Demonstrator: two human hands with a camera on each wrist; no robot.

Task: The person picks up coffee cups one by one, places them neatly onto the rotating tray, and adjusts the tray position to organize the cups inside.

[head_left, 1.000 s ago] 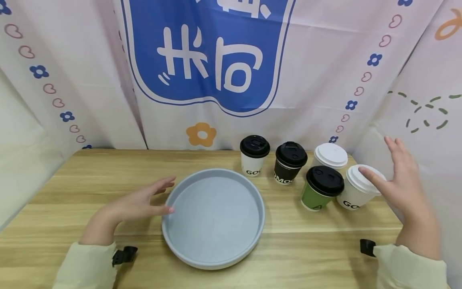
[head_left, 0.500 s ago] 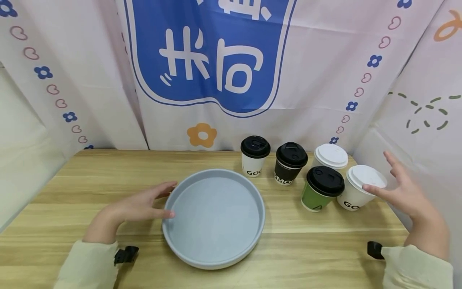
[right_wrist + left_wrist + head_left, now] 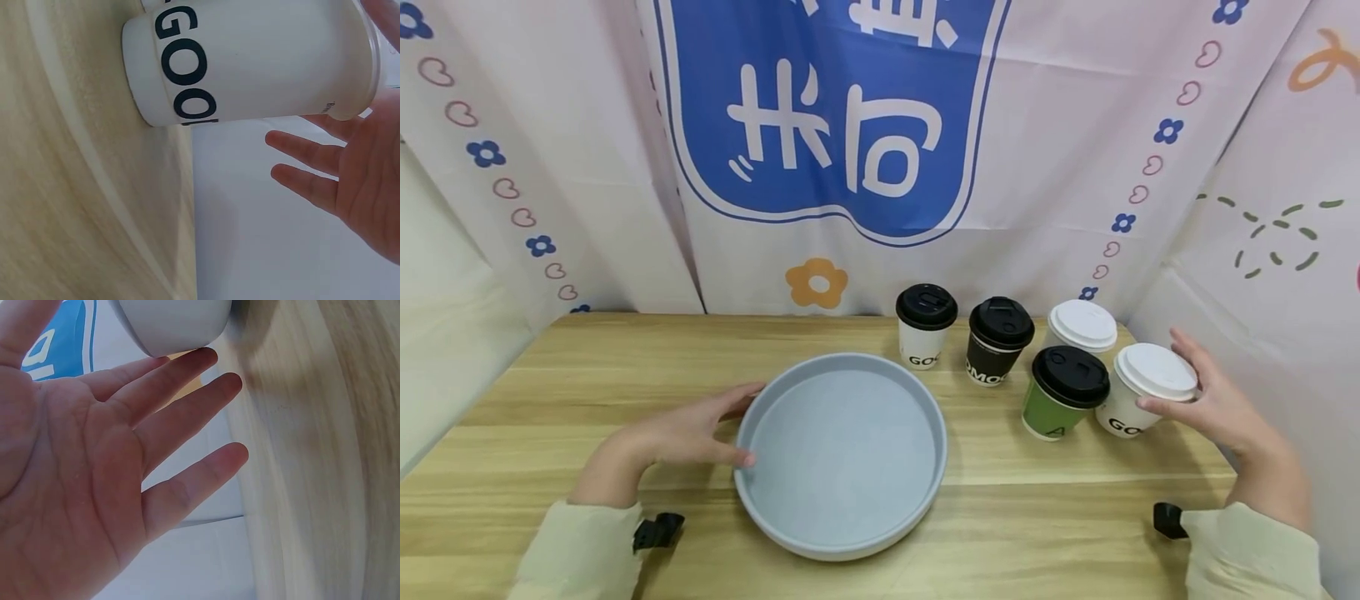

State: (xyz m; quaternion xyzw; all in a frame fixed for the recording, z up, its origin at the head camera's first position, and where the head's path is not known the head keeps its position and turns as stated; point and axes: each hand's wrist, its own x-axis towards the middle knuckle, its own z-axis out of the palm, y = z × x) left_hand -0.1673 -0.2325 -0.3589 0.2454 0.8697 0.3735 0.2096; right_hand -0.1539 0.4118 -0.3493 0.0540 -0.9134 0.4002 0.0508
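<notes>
At the left rim of a round grey-blue tray (image 3: 842, 454), my left hand (image 3: 681, 435) has its thumb over the edge. Its fingers are spread and fairly straight in the left wrist view, with fingertips (image 3: 206, 356) at or close to the tray's outer side (image 3: 178, 328). My right hand (image 3: 1228, 417) is around a white paper cup with a white lid (image 3: 1126, 406), thumb on the near side, fingers on the far right. From the right wrist, the cup (image 3: 269, 56) stands upright on the table; two extended fingers (image 3: 306, 184) are apart from it.
Left of that cup stands a green cup with a black lid (image 3: 1051, 408). Behind are another white-lidded cup (image 3: 1081, 325), a black cup (image 3: 991, 358) and a white cup with a black lid (image 3: 919, 342). A printed cloth (image 3: 1037, 167) hangs behind the wooden table (image 3: 1015, 517).
My right hand has come down and left to the white-lidded cup, thumb and fingers now on either side of it. The left hand has dipped slightly at the tray rim. The cups stay put.
</notes>
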